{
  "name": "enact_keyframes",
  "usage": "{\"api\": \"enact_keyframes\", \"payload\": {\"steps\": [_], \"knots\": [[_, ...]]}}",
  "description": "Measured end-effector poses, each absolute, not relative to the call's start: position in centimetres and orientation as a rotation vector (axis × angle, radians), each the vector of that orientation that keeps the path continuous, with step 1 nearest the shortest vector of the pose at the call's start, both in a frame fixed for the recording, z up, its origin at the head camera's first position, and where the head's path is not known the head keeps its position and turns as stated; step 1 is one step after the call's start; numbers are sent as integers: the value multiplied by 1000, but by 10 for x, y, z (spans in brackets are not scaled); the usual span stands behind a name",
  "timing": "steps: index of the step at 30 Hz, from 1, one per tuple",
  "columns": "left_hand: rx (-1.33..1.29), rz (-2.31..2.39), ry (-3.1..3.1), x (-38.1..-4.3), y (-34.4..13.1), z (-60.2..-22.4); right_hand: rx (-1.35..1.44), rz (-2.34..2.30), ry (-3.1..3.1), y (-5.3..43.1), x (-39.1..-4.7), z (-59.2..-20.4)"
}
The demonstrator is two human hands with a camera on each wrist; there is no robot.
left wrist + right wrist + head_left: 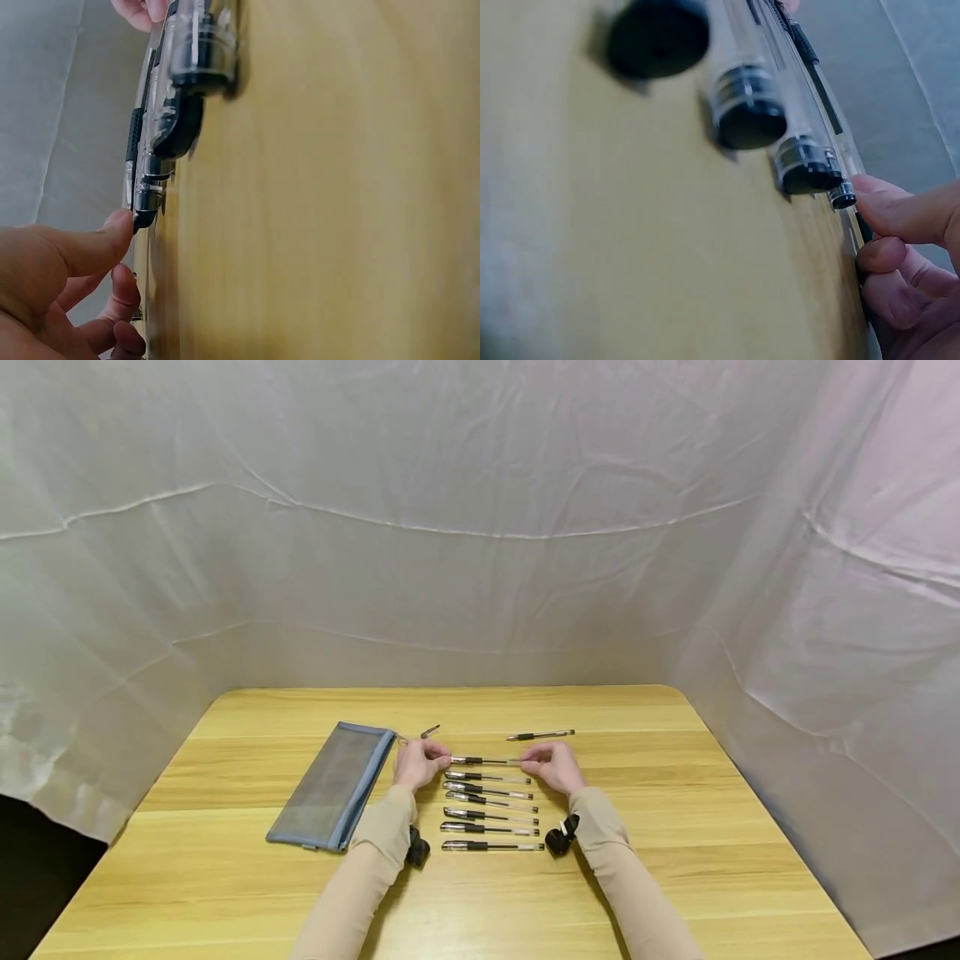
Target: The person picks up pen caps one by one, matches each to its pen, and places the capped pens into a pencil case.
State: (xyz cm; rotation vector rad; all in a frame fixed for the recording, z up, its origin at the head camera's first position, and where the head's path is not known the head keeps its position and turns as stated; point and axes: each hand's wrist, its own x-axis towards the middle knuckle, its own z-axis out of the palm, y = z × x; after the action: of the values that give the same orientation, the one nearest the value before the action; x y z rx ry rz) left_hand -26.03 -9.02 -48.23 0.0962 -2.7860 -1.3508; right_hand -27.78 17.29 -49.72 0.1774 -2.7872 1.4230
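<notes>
Both hands hold one clear gel pen level between them, at the far end of a column of pens. My left hand pinches its left end, beside the black grip section. On the other side my right hand pinches the clear barrel's right end with thumb and fingers. Nearer to me, several capped gel pens lie roughly parallel, their dark grips to the left. In the right wrist view, black end plugs of the lying pens show close to the camera, with the right thumb beyond them.
A blue-edged mesh zip pouch lies left of the pens. Behind the left hand is a small pen cap. Another pen lies beyond the right hand. A pale curtain surrounds the wooden table.
</notes>
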Motion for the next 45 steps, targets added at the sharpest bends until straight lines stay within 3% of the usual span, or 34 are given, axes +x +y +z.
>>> {"api": "enact_keyframes", "payload": {"steps": [31, 45], "knots": [[83, -1298, -2807, -262, -90, -487, 168, 1454, -2797, 175, -279, -496], [59, -1722, -2579, -252, -103, -484, 55, 1601, -2489, 195, -292, -503]]}}
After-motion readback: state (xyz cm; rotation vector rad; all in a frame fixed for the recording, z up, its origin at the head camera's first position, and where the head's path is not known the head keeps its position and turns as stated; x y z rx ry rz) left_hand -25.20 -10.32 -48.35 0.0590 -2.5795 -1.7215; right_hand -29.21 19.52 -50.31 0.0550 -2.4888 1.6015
